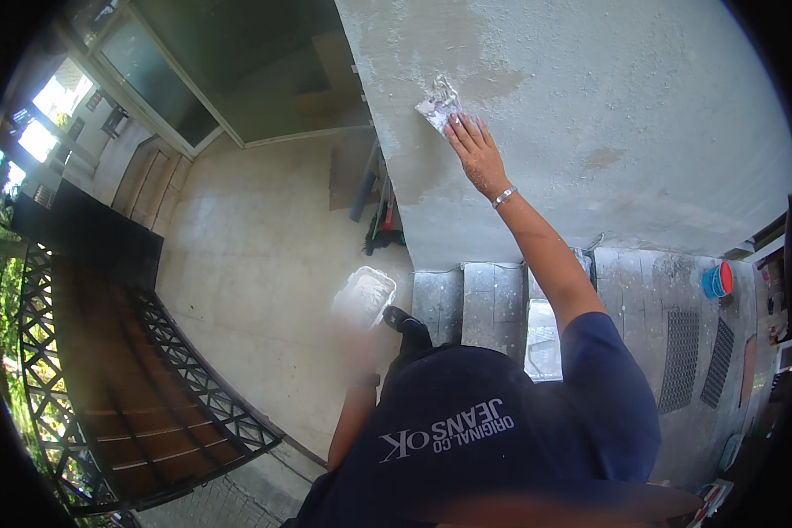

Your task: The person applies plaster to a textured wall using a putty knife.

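Observation:
At the end of my outstretched right arm, my right hand presses a flat scraper against the wall. Its fingers lie along the blade, which is smeared with whitish putty. Around it the grey wall shows a damp, darker patch and rough lumps. Lower and to the left, my left hand appears blurred at the near edge of a white plastic tray. The hand seems to hold this tray, though its fingers cannot be made out. White paste coats the tray's inside.
Grey steps run along the foot of the wall, with a white-smeared container on them. To the right stands a blue and red bucket. A metal railing bounds the left side. Long tools lean at the wall's corner.

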Tool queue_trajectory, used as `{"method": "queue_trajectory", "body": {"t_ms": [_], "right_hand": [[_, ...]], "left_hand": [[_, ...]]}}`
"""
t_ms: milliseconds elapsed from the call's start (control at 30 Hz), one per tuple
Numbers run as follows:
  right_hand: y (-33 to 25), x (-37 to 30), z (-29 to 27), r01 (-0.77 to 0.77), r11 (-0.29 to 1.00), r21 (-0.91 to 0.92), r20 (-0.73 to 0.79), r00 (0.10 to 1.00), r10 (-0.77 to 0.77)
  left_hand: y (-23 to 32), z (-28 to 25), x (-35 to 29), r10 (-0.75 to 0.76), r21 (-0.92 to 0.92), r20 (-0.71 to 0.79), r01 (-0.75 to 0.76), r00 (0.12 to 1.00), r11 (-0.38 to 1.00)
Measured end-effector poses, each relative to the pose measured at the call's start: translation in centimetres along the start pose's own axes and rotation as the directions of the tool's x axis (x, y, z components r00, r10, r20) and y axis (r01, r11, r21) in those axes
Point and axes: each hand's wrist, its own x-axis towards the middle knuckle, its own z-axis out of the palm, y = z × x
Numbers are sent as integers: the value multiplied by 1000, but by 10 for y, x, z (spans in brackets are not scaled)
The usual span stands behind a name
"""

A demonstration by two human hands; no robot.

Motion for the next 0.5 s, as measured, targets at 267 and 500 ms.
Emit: {"method": "queue_trajectory", "body": {"t_ms": [267,500], "right_hand": [[-32,-36,-29,-98,912,399,-82,986,142],[23,34,-61,-470,454,757,303,868,393]], "left_hand": [[-50,-69,22,315,367,114,-335,942,868],[-54,-73,35,464,630,349,-570,814,527]]}}
